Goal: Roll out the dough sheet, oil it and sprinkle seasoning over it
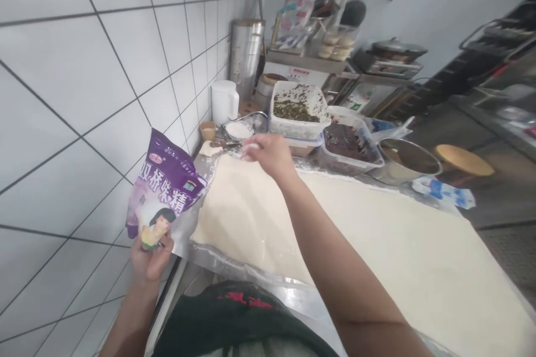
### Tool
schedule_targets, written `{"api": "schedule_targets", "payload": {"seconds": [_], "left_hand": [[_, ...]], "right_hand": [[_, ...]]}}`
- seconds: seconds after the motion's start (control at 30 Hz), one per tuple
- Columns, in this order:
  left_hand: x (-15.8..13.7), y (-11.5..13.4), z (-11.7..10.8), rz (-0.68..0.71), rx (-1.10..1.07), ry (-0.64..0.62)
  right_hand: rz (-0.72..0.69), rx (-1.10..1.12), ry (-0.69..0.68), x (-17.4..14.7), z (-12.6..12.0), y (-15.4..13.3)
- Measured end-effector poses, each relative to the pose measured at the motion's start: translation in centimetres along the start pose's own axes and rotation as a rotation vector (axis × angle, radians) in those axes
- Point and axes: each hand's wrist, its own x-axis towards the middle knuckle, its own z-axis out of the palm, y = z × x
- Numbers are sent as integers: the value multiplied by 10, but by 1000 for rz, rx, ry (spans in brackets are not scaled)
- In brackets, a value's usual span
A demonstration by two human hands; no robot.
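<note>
My left hand (151,256) grips the bottom of a purple seasoning bag (165,181) with white Chinese lettering, holding it upright beside the tiled wall. A wide sheet of pale rolled dough (364,217) covers most of the metal table. Over its far left corner is my right hand (268,152), fingers drawn together and slightly blurred; what is in them, if anything, I cannot make out. Just left of those fingertips lies a dark-handled tool (221,145), partly hidden, near a scrap of dough (209,149).
Behind the dough stand a white pitcher (225,101), a small tan cup (207,131), white powder (238,130), a tub of chopped greens (299,128), a tub of dark filling (352,164) and a metal pot (408,170). The tiled wall (104,67) borders the left side.
</note>
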Motion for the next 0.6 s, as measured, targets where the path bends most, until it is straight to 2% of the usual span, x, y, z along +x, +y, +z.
{"api": "schedule_targets", "payload": {"seconds": [0.03,0.07,0.13,0.17,0.2,0.27,0.37,0.43,0.53,0.6], "left_hand": [[-1,1,0,7,1,3],[-2,2,-1,17,1,11],[-3,5,-3,28,-12,37],[-3,6,-4,34,-24,55],[-3,8,-5,37,-34,76],[-3,12,-8,35,-43,115],[-1,17,-9,43,-16,142],[0,16,-6,57,5,131],[3,9,8,66,24,121],[6,0,21,56,55,144]], "right_hand": [[-1,5,14,-1,5,-1],[12,12,-33,-4,9,0],[75,40,-244,-11,14,5],[104,49,-308,-16,13,10],[124,39,-309,-21,9,14],[155,-59,-199,-32,-7,25],[219,-228,-72,-55,-45,42],[240,-237,-22,-76,-71,52],[309,-178,-65,-106,-106,65],[371,-193,40,-124,-131,72]]}}
